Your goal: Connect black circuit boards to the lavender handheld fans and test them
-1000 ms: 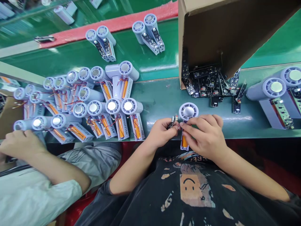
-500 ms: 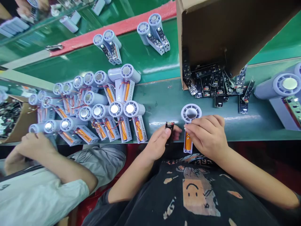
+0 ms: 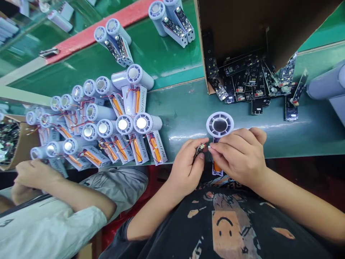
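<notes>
A small black circuit board (image 3: 198, 151) is pinched between the thumb and fingers of my left hand (image 3: 186, 165). Just to its right, the fingertips of my right hand (image 3: 239, 156) are pressed together on a tiny white connector (image 3: 209, 147), close to the board's end; whether the two touch is unclear. Behind my right fingers lies a lilac fan (image 3: 220, 124) with a round head at the table's front edge. Its handle points toward me, and an orange battery (image 3: 217, 167) shows inside. My right hand covers part of the handle.
Many lilac fans (image 3: 152, 124) with orange batteries stand in rows at left. A cardboard box (image 3: 202, 54) with loose circuit boards (image 3: 253, 81) spilling out lies beyond my hands. More fans (image 3: 114, 36) stand behind. A person's clasped hands (image 3: 37, 174) rest at far left.
My left hand has turned the board, which now tilts toward my right fingertips. The white connector now shows between my right fingers. The view has shifted closer to the table.
</notes>
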A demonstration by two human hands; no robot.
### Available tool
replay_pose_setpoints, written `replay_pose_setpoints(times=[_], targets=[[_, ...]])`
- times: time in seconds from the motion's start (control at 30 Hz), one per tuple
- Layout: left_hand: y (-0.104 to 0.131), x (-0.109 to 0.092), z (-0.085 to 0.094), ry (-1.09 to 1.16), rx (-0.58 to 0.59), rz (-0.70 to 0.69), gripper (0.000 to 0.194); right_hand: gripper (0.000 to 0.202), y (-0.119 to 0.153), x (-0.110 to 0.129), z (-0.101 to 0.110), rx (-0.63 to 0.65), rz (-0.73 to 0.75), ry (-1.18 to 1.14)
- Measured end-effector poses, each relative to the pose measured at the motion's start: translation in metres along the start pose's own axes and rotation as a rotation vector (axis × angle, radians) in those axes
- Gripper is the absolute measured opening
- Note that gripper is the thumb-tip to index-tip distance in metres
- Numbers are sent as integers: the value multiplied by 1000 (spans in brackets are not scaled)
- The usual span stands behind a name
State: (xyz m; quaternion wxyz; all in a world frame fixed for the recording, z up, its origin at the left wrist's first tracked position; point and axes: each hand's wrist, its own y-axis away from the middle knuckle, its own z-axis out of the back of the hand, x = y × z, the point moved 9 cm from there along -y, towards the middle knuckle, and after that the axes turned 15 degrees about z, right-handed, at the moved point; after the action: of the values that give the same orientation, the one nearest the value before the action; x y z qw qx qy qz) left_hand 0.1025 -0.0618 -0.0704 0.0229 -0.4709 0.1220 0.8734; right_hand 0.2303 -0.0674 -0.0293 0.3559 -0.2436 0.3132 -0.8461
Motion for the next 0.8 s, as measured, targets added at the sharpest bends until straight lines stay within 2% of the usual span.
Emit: replay_pose_setpoints(times=[0.27,0.5,0.67,0.8], targets=[[0,3,-2,-67,-46,-8,40,14,-1,0,-1,-2,-14,-1],[4,-15,-3,-269,-119,-220,42,20,-3,0,-4,46,-16,-4],[8,-15,-6,-337,-164,-269,43,26,-5,-1,-7,112,-64,-13],[8,-14,-7,-322,-174,-252,43,26,-6,0,-9,165,-75,-12]])
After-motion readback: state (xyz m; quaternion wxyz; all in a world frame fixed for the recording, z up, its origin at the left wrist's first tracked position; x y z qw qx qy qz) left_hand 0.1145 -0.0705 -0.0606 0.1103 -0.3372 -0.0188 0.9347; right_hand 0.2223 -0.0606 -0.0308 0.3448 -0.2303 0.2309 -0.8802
